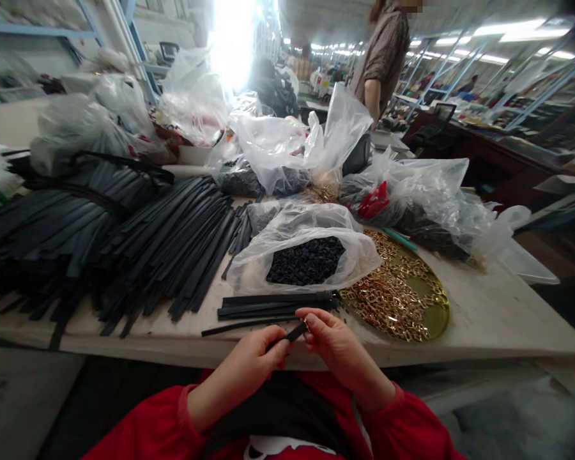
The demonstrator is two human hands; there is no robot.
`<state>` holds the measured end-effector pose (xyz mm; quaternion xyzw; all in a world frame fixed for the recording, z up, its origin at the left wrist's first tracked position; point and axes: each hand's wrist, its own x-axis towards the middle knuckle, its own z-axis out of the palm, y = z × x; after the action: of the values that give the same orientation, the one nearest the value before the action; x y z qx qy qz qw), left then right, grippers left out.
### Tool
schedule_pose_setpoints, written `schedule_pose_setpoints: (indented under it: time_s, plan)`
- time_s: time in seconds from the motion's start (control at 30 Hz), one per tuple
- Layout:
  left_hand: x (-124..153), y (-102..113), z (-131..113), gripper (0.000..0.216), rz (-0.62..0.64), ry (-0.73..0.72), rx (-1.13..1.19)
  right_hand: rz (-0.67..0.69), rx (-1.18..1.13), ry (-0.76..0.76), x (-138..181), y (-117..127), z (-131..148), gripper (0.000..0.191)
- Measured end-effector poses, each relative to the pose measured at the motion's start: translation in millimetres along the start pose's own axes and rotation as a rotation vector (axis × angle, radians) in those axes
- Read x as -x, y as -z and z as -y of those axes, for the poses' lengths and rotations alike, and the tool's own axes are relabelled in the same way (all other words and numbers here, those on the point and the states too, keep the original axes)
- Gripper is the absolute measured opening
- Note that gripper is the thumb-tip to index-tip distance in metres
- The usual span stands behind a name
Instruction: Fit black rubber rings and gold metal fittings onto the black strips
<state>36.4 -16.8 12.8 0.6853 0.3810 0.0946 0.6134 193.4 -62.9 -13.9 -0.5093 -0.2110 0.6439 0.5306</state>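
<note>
Close to the table's front edge, my left hand (pixel 261 358) is closed around a black strap (pixel 294 332). At the strap's right end, the fingers of my right hand (pixel 328 342) pinch a small gold metal buckle (pixel 306 324), mostly hidden by the fingertips. Just beyond my hands lies a short stack of black straps (pixel 273 303). Behind it, an open clear plastic bag (pixel 249 262) holds many small black pieces (pixel 306 260). To the right, a round gold tray (pixel 438 313) bears a heap of gold metal buckles (pixel 393 287).
Large bundles of black straps (pixel 167 243) cover the left of the table (pixel 498 313). Plastic bags (pixel 426 191) line the back, with a red item (pixel 374 201) in one. A teal tool (pixel 397 238) lies by the tray. Another person (pixel 386 57) stands beyond the table.
</note>
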Motion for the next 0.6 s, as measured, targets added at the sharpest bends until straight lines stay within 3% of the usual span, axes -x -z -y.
schedule_pose_setpoints:
  time_s: [0.13, 0.27, 0.6]
  plan:
    - [3, -3, 3, 0.019, -0.043, -0.042, 0.029, 0.037, 0.221, 0.140, 5, -9, -10, 0.029]
    - [4, -5, 1, 0.010, -0.046, 0.048, 0.234, 0.013, 0.242, 0.238, 8, -16, -19, 0.026]
    - [5, 2, 3, 0.024, -0.037, 0.132, 0.386, -0.023, 0.269, 0.224, 11, -24, -23, 0.026]
